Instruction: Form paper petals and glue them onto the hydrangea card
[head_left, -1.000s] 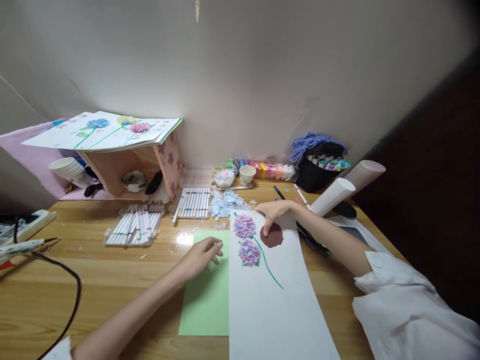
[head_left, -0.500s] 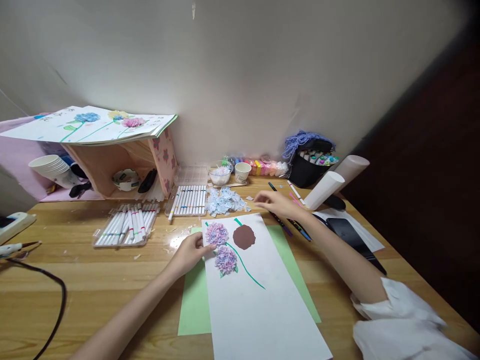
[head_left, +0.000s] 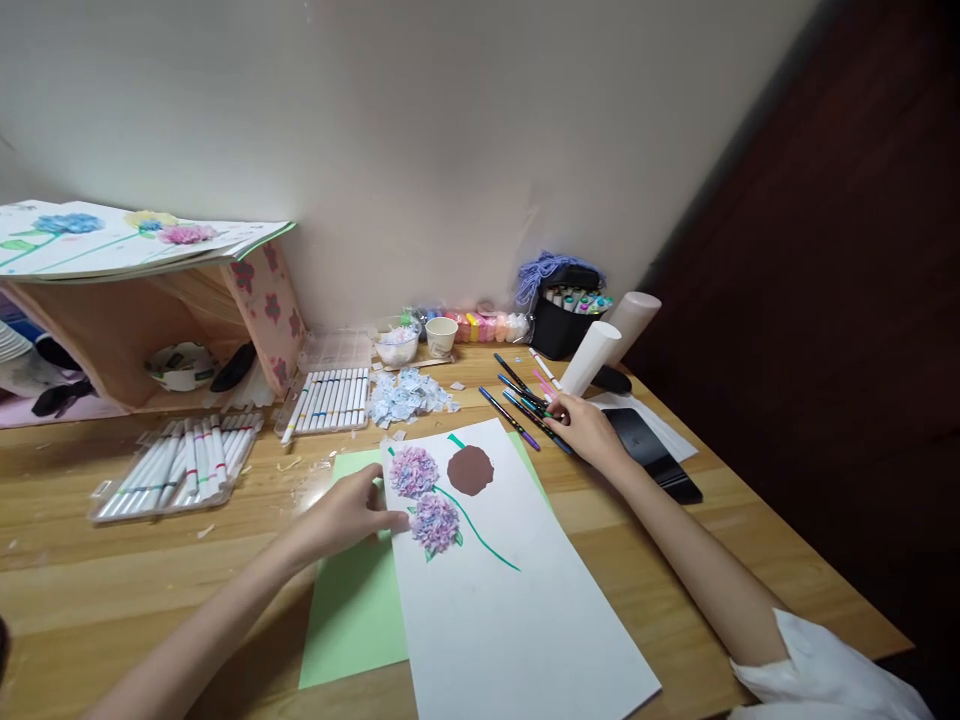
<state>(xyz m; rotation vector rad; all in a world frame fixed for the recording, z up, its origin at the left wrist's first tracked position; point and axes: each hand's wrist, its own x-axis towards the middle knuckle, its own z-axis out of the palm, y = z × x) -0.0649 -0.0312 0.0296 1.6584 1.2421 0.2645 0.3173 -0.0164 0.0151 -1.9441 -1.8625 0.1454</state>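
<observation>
A long white sheet (head_left: 510,610) lies on the wooden desk over a light green sheet (head_left: 346,610). Glued on the white sheet are two pink-purple paper flowers (head_left: 412,472) with green stems and a brown paper disc (head_left: 470,470). My left hand (head_left: 346,512) rests flat on the white sheet's left edge, fingers apart, beside the flowers. My right hand (head_left: 589,428) is off the sheet to the right, its fingers curled down onto the loose coloured pens (head_left: 525,405) lying there. Whether it grips one is unclear.
Blue-white paper scraps (head_left: 409,395) lie behind the sheet. Two open trays of white markers (head_left: 330,398) sit left. A pink box shelf (head_left: 135,330) carries flower pictures. A black marker pot (head_left: 566,320), paper rolls (head_left: 592,355), cups, clay pots and a dark phone (head_left: 649,450) stand right.
My right hand left the brown disc and travelled right to the pens. My left hand went from the green sheet to the white sheet's edge, and the white sheet shifted left and turned.
</observation>
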